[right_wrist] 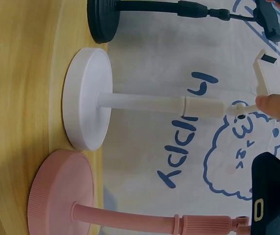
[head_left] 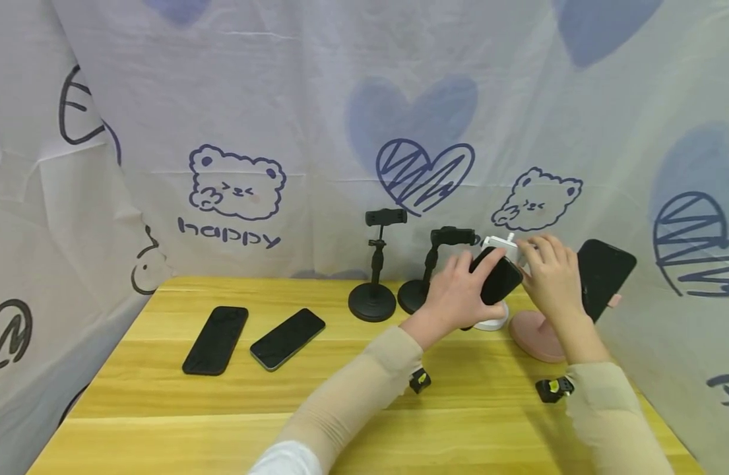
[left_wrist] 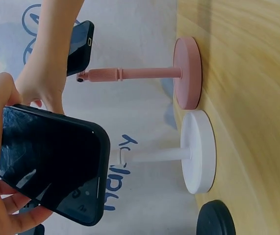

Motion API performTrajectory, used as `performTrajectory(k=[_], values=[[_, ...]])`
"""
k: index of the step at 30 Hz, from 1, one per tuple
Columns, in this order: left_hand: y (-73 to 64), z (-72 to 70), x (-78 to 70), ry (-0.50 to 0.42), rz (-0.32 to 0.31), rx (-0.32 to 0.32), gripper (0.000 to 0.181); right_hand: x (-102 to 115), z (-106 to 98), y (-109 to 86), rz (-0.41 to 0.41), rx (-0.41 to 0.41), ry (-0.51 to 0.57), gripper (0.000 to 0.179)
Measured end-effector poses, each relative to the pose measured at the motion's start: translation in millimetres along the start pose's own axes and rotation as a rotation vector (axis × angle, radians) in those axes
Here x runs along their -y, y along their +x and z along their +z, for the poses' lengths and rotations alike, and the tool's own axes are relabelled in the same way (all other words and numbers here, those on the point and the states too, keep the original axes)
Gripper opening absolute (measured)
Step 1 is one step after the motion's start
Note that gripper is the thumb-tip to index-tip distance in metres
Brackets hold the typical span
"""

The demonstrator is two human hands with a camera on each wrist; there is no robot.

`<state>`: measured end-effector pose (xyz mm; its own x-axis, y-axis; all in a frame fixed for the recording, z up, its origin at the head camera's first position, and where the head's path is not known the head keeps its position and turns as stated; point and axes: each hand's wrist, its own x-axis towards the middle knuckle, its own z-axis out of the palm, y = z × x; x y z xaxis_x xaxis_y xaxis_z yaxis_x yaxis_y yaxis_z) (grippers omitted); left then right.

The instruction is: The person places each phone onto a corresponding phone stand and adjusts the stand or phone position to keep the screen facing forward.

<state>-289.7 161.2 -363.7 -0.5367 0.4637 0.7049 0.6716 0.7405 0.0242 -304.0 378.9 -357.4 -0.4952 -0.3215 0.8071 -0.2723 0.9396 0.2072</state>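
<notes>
My left hand [head_left: 453,293] grips a black phone [head_left: 502,280] by its edges, with the thumb on one side and fingers on the other. In the left wrist view its dark screen [left_wrist: 51,156] hides part of the white phone stand behind it. My right hand [head_left: 553,277] pinches the head of that white phone stand [right_wrist: 144,102], near the clamp [right_wrist: 263,73]. The stand's round base [left_wrist: 198,152] rests on the table. The held phone is in front of the clamp in the head view; whether they touch I cannot tell.
Beside my right hand, a pink stand [head_left: 533,335] bears another black phone [head_left: 602,274]. Two black stands, one straight [head_left: 373,300] and one nearer the white stand [head_left: 413,297], stand to the left. Two phones, one black [head_left: 216,340] and one silver-edged [head_left: 287,338], lie on the wooden table [head_left: 221,435].
</notes>
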Motion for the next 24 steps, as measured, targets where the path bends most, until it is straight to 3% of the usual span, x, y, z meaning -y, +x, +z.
performTrajectory(k=[9,18,24], values=[[5.5,13.7,-5.8,0.082,-0.028,-0.058,0.092,-2.2,1.0,0.3,-0.03,-0.036,-0.039,0.05],[13.2,17.2,-9.6,0.009,-0.072,-0.044,0.094,-2.2,1.1,1.7,-0.044,-0.042,-0.052,0.045],[20.9,22.9,-11.4,-0.027,-0.098,-0.081,0.094,-2.8,2.4,1.7,-0.04,-0.045,-0.058,0.044]])
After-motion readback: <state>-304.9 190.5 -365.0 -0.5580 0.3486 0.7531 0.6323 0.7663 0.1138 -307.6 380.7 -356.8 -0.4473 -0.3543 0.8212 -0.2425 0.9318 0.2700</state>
